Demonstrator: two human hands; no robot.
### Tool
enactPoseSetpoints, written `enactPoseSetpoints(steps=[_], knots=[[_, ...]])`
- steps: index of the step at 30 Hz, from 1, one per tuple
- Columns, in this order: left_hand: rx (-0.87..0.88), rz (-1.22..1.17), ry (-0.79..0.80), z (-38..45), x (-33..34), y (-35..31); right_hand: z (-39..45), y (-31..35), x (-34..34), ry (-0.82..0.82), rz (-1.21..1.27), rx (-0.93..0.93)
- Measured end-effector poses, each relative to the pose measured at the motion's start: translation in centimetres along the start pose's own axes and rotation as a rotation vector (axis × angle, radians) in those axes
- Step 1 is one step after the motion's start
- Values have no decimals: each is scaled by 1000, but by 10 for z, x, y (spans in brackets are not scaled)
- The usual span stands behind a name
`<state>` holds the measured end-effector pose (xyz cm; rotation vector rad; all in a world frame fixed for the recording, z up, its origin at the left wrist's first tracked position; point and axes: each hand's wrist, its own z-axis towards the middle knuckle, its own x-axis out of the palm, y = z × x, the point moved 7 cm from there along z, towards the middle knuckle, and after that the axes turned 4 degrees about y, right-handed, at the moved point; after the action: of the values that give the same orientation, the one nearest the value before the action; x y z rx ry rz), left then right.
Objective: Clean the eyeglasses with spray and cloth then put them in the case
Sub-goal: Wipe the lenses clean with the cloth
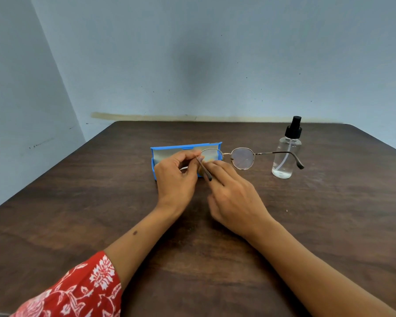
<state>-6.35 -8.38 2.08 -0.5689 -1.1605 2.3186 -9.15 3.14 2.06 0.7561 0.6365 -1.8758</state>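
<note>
Gold-toned wire eyeglasses (242, 157) with round lenses are held above the dark wooden table (329, 225), one temple folded toward the camera and the other stretched out to the right, crossing in front of the spray bottle (286, 156). The left hand (177, 177) pinches the frame at the hinge beside the left lens, fingers curled in. The right hand (233, 197) lies just beside it, fingers extended toward the folded temple; it is blurred, and whether it touches the frame cannot be told. Behind both hands stands an open blue case (167, 149), lid upright. The clear bottle has a black pump top. A red floral sleeve (78, 291) covers the left forearm.
</note>
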Motion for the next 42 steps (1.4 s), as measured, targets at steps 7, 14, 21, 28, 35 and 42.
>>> enactPoseSetpoints(steps=[7, 14, 21, 28, 35, 42], knots=[[-8, -55, -2, -1, 3, 1, 0, -17, 3, 20, -95, 132], [11, -19, 6, 0, 3, -2, 1, -14, 4, 21, -86, 100], [6, 17, 13, 0, 2, -1, 1, -6, 2, -11, -23, 25], [-5, -17, 16, -1, 5, 3, 1, -16, 3, 13, -54, 117], [-2, -32, 15, -1, 5, 0, 1, -20, 3, 8, -79, 161], [34, -3, 15, -3, 3, -2, 2, -9, 1, -35, -42, 44]])
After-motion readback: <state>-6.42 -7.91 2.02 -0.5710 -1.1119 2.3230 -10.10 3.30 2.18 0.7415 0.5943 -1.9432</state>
